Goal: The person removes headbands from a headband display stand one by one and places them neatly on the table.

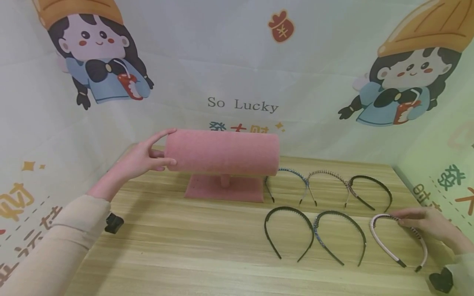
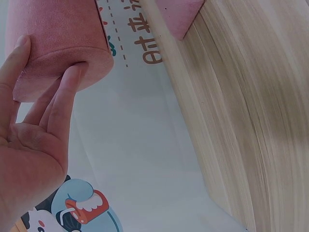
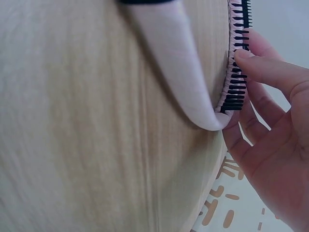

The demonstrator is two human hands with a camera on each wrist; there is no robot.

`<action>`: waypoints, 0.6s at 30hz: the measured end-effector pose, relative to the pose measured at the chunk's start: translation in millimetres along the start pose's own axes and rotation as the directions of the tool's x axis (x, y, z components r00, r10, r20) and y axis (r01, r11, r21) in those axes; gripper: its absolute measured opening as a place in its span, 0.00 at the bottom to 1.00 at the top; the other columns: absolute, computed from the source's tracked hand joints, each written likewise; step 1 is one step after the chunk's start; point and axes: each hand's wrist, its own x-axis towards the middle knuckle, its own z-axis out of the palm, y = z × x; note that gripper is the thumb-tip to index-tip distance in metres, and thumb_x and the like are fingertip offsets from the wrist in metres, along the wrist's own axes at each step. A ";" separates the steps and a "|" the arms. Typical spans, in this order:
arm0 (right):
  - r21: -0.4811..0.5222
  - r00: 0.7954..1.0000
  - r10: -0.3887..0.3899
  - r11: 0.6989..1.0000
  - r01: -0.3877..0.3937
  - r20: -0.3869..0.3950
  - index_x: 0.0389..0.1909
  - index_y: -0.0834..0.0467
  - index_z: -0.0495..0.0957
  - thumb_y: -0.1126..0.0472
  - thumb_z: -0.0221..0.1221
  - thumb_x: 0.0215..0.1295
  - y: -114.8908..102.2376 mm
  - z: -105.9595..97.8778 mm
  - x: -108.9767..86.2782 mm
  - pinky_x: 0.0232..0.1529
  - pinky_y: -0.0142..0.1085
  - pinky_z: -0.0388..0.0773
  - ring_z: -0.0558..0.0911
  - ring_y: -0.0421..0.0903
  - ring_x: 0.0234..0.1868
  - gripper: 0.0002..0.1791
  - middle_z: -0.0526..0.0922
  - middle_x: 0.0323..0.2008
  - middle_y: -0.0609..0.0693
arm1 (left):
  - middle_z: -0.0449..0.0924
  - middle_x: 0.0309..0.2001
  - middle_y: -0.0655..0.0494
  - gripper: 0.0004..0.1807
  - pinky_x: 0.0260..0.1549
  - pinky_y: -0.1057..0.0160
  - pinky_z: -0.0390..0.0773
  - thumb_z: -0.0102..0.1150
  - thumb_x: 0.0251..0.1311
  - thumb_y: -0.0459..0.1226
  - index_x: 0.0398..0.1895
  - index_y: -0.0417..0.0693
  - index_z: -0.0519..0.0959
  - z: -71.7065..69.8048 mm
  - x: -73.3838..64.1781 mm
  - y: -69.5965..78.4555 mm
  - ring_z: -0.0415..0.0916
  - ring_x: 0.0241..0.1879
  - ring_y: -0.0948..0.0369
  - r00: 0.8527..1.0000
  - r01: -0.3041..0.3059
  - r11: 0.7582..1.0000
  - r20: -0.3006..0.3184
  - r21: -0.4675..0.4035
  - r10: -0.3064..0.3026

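Observation:
A pink velvet roll stand, its padded roll [image 1: 224,152] on a short post over a flat base [image 1: 203,190], stands at the table's back. My left hand [image 1: 142,158] grips the roll's left end, with thumb and forefinger on its side and other fingers against the end face [image 2: 94,60] in the left wrist view. At the right, my right hand [image 1: 431,222] pinches a pale pink headband [image 1: 385,247] at its curved top. Black comb teeth [image 3: 236,89] line the band's inside in the right wrist view. Its tips point towards me; one lies outside that view.
Beside the pink one lie a black headband [image 1: 290,209] and a dark headband with a bluish side [image 1: 338,213]. Behind them, a blue headband [image 1: 290,170], a brownish one [image 1: 327,172] and a black one [image 1: 370,178] form a row. Printed cloth [image 1: 185,74] walls the wooden table.

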 end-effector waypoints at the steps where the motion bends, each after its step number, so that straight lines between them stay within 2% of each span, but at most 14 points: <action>1: 0.001 1.000 0.004 1.000 -0.004 0.002 0.53 0.62 0.82 0.53 0.62 0.67 -0.2 0.1 -0.2 0.38 0.24 0.75 0.68 0.13 0.40 0.20 0.85 0.42 0.29 | 0.80 0.59 0.39 0.49 0.46 0.51 0.85 0.68 0.57 0.52 0.76 0.83 0.47 -0.2 -0.1 0.5 0.87 0.44 0.51 1.000 -0.003 1.000 0.006 -0.001 0.003; 7: -0.018 1.000 0.021 1.000 -0.021 -0.001 0.53 0.62 0.82 0.52 0.62 0.66 0.3 0.2 -0.8 0.40 0.27 0.77 0.67 0.12 0.40 0.21 0.87 0.43 0.36 | 0.79 0.60 0.39 0.49 0.47 0.49 0.84 0.67 0.58 0.51 0.76 0.83 0.46 -0.8 0.1 2.5 0.87 0.46 0.49 1.000 -0.011 1.000 0.022 -0.018 0.012; 10: -0.013 0.999 0.041 0.999 -0.041 -0.001 0.54 0.62 0.82 0.51 0.62 0.67 0.0 0.2 -2.1 0.44 0.40 0.82 0.66 0.12 0.39 0.22 0.89 0.47 0.50 | 0.80 0.59 0.38 0.49 0.47 0.49 0.85 0.67 0.58 0.51 0.76 0.83 0.46 -0.3 0.6 2.2 0.87 0.45 0.50 1.000 -0.015 1.000 0.021 -0.010 0.016; 12: -0.003 0.999 0.053 0.999 -0.053 -0.002 0.55 0.63 0.81 0.51 0.62 0.67 -0.8 0.4 -3.3 0.46 0.51 0.82 0.64 0.11 0.38 0.23 0.86 0.50 0.59 | 0.80 0.59 0.39 0.48 0.46 0.50 0.85 0.67 0.58 0.52 0.75 0.84 0.47 0.5 1.0 1.3 0.87 0.45 0.51 1.000 -0.016 1.000 0.018 -0.007 0.016; 14: 0.016 0.998 0.060 0.998 -0.060 0.002 0.55 0.64 0.80 0.51 0.61 0.68 -1.9 0.5 -4.5 0.47 0.58 0.80 0.64 0.11 0.38 0.24 0.84 0.52 0.65 | 0.80 0.59 0.40 0.48 0.46 0.52 0.85 0.67 0.58 0.51 0.75 0.85 0.47 1.6 1.9 0.1 0.87 0.46 0.52 1.000 -0.016 1.000 0.010 -0.013 0.016; 17: 0.026 0.998 0.064 0.998 -0.064 -0.005 0.56 0.65 0.79 0.51 0.61 0.68 -2.2 -0.4 -5.5 0.48 0.60 0.79 0.64 0.11 0.38 0.25 0.84 0.52 0.64 | 0.81 0.58 0.40 0.48 0.45 0.53 0.85 0.67 0.59 0.51 0.76 0.83 0.47 2.1 2.3 -2.2 0.86 0.47 0.53 1.000 -0.019 1.000 0.006 -0.019 0.019; 18: 0.031 0.998 0.061 0.998 -0.061 -0.010 0.56 0.66 0.79 0.51 0.61 0.68 -1.8 -0.7 -6.0 0.48 0.60 0.78 0.64 0.11 0.38 0.25 0.87 0.51 0.57 | 0.81 0.58 0.39 0.48 0.45 0.53 0.85 0.67 0.59 0.51 0.76 0.83 0.47 2.0 2.3 -3.0 0.86 0.47 0.53 1.000 -0.025 1.000 0.007 -0.014 0.025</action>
